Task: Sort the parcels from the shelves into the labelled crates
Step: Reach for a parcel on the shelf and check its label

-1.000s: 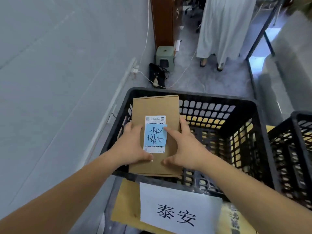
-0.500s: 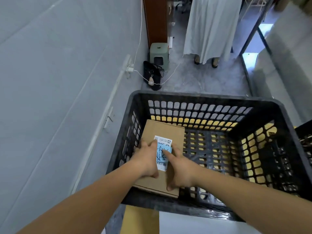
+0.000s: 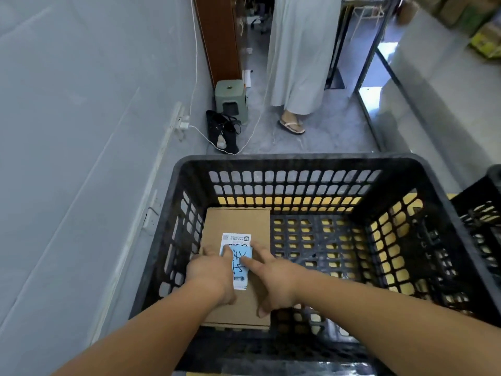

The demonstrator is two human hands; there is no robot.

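- The parcel (image 3: 238, 226), a flat brown cardboard box, lies label up on the floor of the black crate (image 3: 298, 164), in the left part against the left wall.
- Its far edge sits close to the far wall; the right half of the crate floor is bare lattice. Judged reason: tucking it into the side leaves room for further parcels.
- A white shipping label (image 3: 236, 238) is on the box top, with a blue handwritten tag (image 3: 241, 263) laid over it. The writing cannot be read from here.
- The left hand (image 3: 210, 272) rests on the box top at the label's left edge, fingers spread and flat, not curled round any edge.
- The right hand (image 3: 276, 278) lies on the right part of the top, fingers apart, index finger touching the blue tag, thumb near the box's near right side.
- Neither hand clamps the box; both press or steady it from above. Judged: the parcel is set down and release is the step in hand.
- The crate's own label is out of view, so the match with the tag cannot be verified.
- A second black crate (image 3: 482, 213) stands just beside on the right.
- Hazard noted: a white cable (image 3: 206, 135) trails across the floor beyond the crate, and a bystander's sandalled foot (image 3: 291, 124) stands near it.
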